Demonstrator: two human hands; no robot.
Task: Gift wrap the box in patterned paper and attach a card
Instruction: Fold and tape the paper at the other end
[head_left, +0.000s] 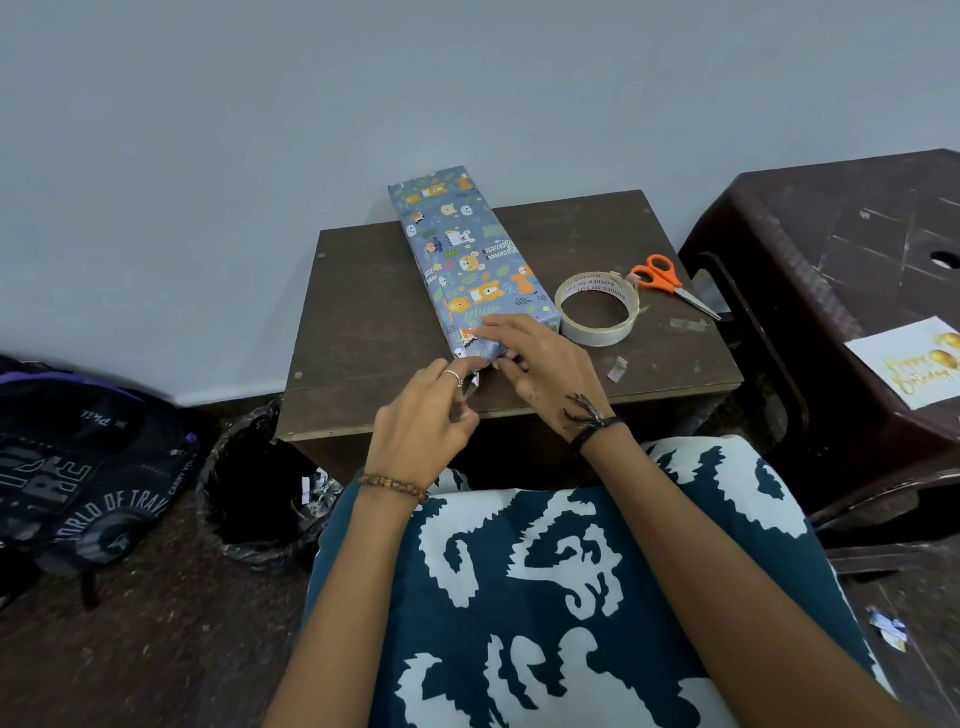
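Note:
A long box wrapped in blue animal-patterned paper lies lengthwise on the small brown table, its far end past the table's back edge. My left hand pinches the loose paper flap at the box's near end. My right hand lies over the near end, fingers curled on the folded paper there. A roll of clear tape sits just right of the box. Orange-handled scissors lie beyond the roll. A white "Happy Birthday" card rests on the dark plastic stool at the right.
A cut tape strip lies on the table near its right front. The dark plastic stool stands close on the right. A bin with a black liner and a black backpack sit on the floor at the left. Paper scraps lie bottom right.

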